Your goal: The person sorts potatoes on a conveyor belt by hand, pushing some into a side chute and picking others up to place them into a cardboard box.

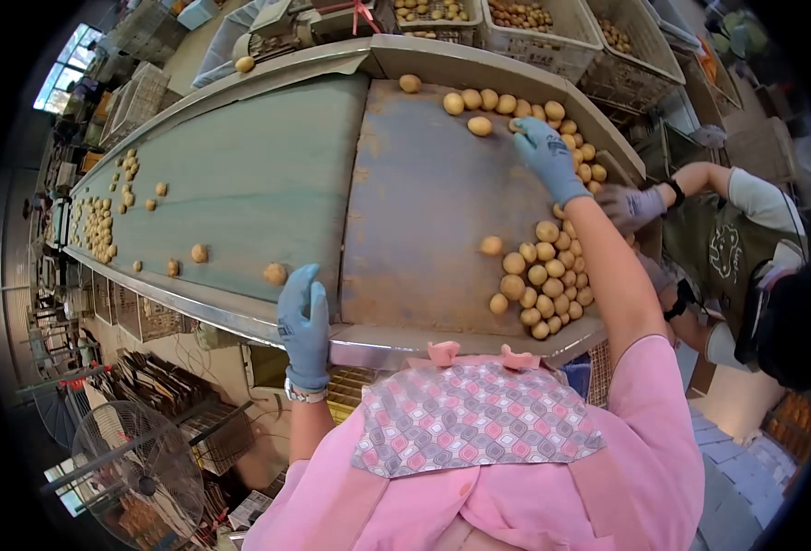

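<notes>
My left hand (304, 323), in a blue-grey glove, hangs over the near edge of the green belt (259, 174). Its thumb and fingers are apart with nothing between them, and a single potato (275, 273) lies just beyond the fingertips. Across the flat grey-brown plate (424, 202) reaches my right hand (550, 154), gloved the same way. Its fingers curl at a potato (514, 125) that they partly cover, by the row of potatoes (489, 98) along the far rim. A larger cluster of potatoes (552, 275) rests on the plate's near right, below my right forearm.
To the right, a co-worker's gloved hand (633, 206) is at the plate's end, close to my right forearm. Crates of potatoes (543, 37) stand behind the raised metal rim (479, 57). More potatoes (98, 225) lie at the belt's far left. A fan (139, 468) stands at lower left.
</notes>
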{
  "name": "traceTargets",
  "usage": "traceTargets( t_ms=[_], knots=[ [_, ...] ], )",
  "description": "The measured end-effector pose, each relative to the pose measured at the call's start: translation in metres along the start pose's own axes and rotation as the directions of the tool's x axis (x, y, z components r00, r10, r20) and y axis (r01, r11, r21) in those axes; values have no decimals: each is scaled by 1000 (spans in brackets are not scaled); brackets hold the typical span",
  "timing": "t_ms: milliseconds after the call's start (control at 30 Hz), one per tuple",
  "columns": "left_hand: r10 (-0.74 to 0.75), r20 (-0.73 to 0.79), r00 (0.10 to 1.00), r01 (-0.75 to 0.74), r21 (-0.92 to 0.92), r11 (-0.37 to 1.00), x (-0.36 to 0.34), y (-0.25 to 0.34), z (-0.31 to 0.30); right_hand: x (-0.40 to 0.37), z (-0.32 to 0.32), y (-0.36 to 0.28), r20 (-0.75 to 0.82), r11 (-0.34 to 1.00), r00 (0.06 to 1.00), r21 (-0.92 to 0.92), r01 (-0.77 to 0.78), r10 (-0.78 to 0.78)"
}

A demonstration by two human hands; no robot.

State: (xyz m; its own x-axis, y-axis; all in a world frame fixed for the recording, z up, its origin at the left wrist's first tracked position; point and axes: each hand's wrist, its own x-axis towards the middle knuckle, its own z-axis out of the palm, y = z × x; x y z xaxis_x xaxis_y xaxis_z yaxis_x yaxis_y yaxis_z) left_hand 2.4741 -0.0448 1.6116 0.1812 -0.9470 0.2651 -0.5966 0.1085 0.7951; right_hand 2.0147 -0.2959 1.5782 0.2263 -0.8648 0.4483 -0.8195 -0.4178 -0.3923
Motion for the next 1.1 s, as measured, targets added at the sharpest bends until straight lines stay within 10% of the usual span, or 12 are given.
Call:
traceTargets(
  t_ms=[133,267,300,367,433,533,633,833,933,1100],
  knots=[
    [4,-82,997,-7,-29,1000,-1,1,0,38,53,44,-89,904,990,-424,59,-107],
    [-33,-171,985,23,-62,998,6,-1,-9,101,42,-29,462,859,880,-491,147,113],
    [-28,-181,983,20,-47,999,8,3,-11,120,40,-61,437,907,888,-417,55,147],
    [-42,-186,982,34,-43,998,8,0,-14,153,86,-81,106,897,910,-155,413,-401],
    [-44,-173,984,35,-53,998,8,2,-18,162,104,-88,23,866,866,29,499,-500],
    [-60,-189,980,45,-82,996,8,5,-23,168,109,-105,364,981,913,132,144,-183],
    [-95,-235,967,63,-142,988,2,5,-23,152,96,-108,127,933,955,281,224,-267],
    [-212,-268,940,123,-315,941,1,-10,-23,-9,56,-97,144,945,967,-223,240,-211],
    [-32,-264,964,87,200,976,38,-53,-89,-83,-1,-120,229,984,958,82,159,-174],
    [-252,-302,919,392,749,534,69,-191,-135,-167,-52,-131,461,980,887,176,-95,4]
  ],
)
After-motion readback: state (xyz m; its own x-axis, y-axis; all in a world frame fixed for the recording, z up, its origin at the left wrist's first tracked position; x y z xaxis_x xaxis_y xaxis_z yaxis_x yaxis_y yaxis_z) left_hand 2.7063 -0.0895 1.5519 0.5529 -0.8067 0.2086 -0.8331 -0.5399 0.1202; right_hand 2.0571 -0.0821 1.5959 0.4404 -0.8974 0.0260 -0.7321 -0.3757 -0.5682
